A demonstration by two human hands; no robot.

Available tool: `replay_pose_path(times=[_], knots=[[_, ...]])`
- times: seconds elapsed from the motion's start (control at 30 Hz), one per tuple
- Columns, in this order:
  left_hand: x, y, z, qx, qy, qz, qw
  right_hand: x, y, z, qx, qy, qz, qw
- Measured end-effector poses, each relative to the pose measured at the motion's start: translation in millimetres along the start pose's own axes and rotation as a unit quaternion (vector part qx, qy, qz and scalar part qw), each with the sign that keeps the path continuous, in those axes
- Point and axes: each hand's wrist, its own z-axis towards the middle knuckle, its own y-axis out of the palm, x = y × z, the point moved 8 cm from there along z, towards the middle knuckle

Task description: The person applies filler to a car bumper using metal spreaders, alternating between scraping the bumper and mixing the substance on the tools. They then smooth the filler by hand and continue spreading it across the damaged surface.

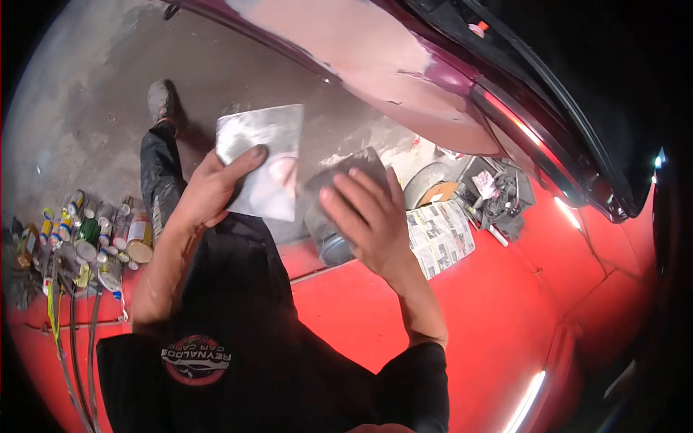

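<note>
Gripping metal sheet (263, 155) w/ left hand (213, 189), right hand (368, 213) clamping tilted can (325, 238): prob spills onto red panel (491, 310) if hold slips.

Cans (94, 238) on concrete floor (86, 115)

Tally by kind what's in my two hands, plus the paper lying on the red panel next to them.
flat metal plate, in the left hand: 1
grey can, in the right hand: 1
newspaper sheet: 1
Total: 3
</note>
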Motion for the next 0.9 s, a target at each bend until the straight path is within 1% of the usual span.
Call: replay_pose_path(times=[0.03,0.13,0.17,0.27,0.37,0.47,0.5,0.53,0.57,0.6,0.7,0.8,0.9], knots=[[0.6,2.9,4.6,-0.016,-0.002,0.006,1.0,-7.2,1.7,-7.1,0.003,-0.018,0.005,1.0],[0.0,14.1,10.2,-0.049,-0.004,0.021,0.999,-15.7,-6.9,-10.6,0.002,-0.063,-0.07,0.995],[0.9,16.6,10.0,-0.056,-0.003,0.026,0.998,-15.9,-7.1,-8.4,-0.003,-0.076,-0.075,0.994],[1.0,17.4,8.0,-0.054,-0.009,0.05,0.997,-20.9,-3.8,-1.3,-0.036,-0.084,-0.108,0.99],[-0.2,18.8,8.4,-0.075,0.013,0.096,0.993,-23.4,7.2,-2.8,-0.087,-0.054,-0.074,0.992],[3.5,-7.1,14.0,0.009,0.049,0.125,0.991,-19.1,11.8,-6.2,-0.175,-0.043,-0.033,0.983],[16.0,-16.2,9.6,0.022,0.061,0.065,0.996,-11.7,17.2,-6.9,-0.207,-0.021,-0.059,0.976],[30.0,-14.8,0.7,0.057,0.08,0.015,0.995,3.5,17.1,-5.4,-0.151,0.013,-0.133,0.979],[31.7,-16.7,-0.7,0.06,0.088,0.007,0.994,22.6,23.3,-6.9,-0.095,0.041,-0.206,0.973],[32.7,-23.3,-2.3,0.066,0.098,-0.003,0.993,38.4,23.4,-3.6,-0.037,0.065,-0.276,0.958],[12.5,-33.9,0.8,0.062,0.077,0.026,0.995,70.1,12.6,20.8,0.073,0.124,-0.415,0.898],[-5.1,-39.4,-1.6,0.058,0.056,0.014,0.997,85.5,15.4,39.4,0.073,0.146,-0.45,0.878],[-17.3,-41.5,-0.9,0.062,0.038,-0.005,0.997,91.0,15.9,48.7,0.073,0.152,-0.465,0.869]])
